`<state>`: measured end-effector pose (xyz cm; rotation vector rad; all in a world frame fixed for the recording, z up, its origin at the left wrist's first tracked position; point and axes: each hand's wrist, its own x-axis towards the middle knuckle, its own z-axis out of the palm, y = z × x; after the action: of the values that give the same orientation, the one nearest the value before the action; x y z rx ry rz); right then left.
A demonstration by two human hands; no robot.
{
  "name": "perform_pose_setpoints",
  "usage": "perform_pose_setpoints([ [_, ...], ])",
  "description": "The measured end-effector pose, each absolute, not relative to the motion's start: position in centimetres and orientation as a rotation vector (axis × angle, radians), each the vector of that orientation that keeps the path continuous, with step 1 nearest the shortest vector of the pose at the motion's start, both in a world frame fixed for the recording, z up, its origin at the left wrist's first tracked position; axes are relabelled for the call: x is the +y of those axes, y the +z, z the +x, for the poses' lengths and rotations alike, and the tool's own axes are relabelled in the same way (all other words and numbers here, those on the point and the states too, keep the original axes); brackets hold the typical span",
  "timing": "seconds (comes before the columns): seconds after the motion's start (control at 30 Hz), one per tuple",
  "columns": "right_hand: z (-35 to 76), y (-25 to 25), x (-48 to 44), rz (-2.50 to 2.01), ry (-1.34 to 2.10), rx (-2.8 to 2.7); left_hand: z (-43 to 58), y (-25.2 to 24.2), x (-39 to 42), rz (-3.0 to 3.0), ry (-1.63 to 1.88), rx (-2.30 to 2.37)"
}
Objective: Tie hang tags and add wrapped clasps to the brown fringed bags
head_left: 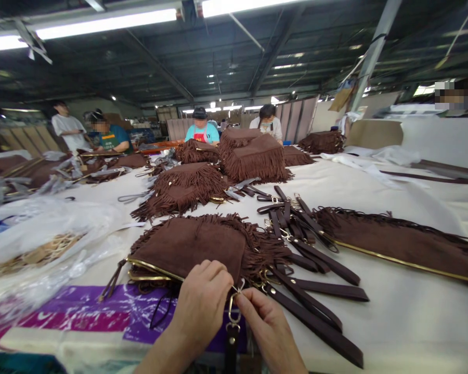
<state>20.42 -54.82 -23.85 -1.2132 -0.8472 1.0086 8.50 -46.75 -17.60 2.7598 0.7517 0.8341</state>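
A brown fringed suede bag point(191, 241) with gold zip edges lies in front of me on a stack of similar pieces. My left hand point(207, 293) is closed at its lower right corner, by the end of the zip; the fingertips are partly hidden. Just right of it, my right hand point(267, 327) pinches at the top of a gold snap hook point(233, 311). A small pale strand or ring shows between the two hands, too small to make out. From the hook hangs a dark brown wrist strap point(231, 345).
Several loose wrist straps point(312, 254) are heaped to the right, beside another gold-edged brown piece point(405, 239). Fringed bags point(253, 156) are piled behind. Clear plastic bags point(62, 234) and purple printed plastic point(89, 311) lie left. Several people work across the table point(413, 332).
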Motion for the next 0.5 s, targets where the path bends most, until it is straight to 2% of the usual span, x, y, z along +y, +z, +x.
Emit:
perform_pose_setpoints([
  [0.13, 20.8, -24.0, -55.2, -1.185, 1.045, -0.772, 8.2, -17.6, -46.3, 2.482, 0.879, 0.765],
  [0.27, 21.4, -23.5, -55.4, -1.313, 0.933, -0.806, 8.0, -17.0, -46.0, 2.315, 0.954, 0.787],
  [0.5, 22.2, -21.2, -53.9, -1.302, 0.441, -1.248, 9.0, -14.9, -46.2, 2.188, 0.93, 0.685],
])
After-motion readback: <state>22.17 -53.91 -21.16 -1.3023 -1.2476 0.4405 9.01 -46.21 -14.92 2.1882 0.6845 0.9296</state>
